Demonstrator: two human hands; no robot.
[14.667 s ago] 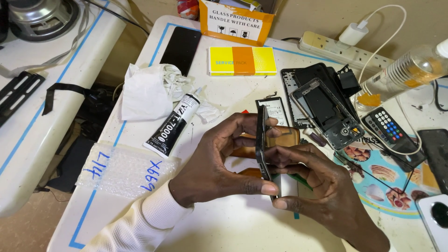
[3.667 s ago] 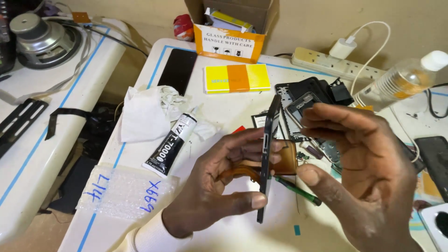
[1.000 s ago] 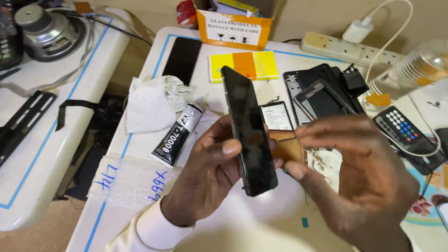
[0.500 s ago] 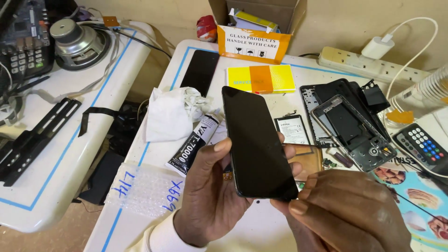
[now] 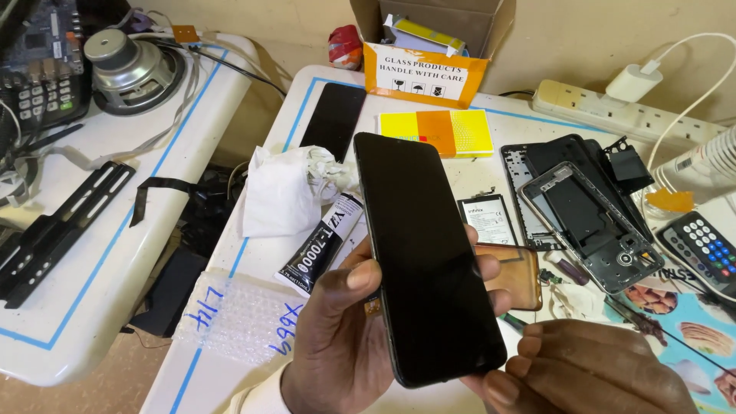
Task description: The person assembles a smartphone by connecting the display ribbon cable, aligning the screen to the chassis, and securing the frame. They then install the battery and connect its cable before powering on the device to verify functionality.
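Holding a black, glossy, rectangular smartphone with a dark screen [image 5: 429,257] upright and slightly tilted above a white tabletop with blue tape lines [image 5: 253,264], the left hand [image 5: 341,337] wraps around the phone's lower left edge, thumb pressed on the front rim and fingertips showing past the right side. The right hand [image 5: 590,372] sits at the phone's lower right corner, its fingers curled together and touching the bottom edge; how firmly it grips cannot be told. Just behind the phone lies an amber, translucent soft phone case [image 5: 515,272], and near it a flat black phone battery with a white label [image 5: 487,218]. To the right rests a stack of dismantled black phone frames and back covers [image 5: 590,215], with a small remote with coloured buttons [image 5: 705,249] near the edge of the frame. To the left of the phone lie a black-and-white glue tube [image 5: 318,249], a crumpled white cloth [image 5: 284,192] and a sheet of clear bubble wrap with blue handwriting [image 5: 241,318]. Farther back are a loose black glass screen panel [image 5: 333,119], a yellow and orange flat box [image 5: 445,132], an open cardboard carton with an orange front [image 5: 429,46] and a white power strip with a charger plugged in [image 5: 621,103]. On a separate white table to the left sits a grey loudspeaker driver [image 5: 130,69].
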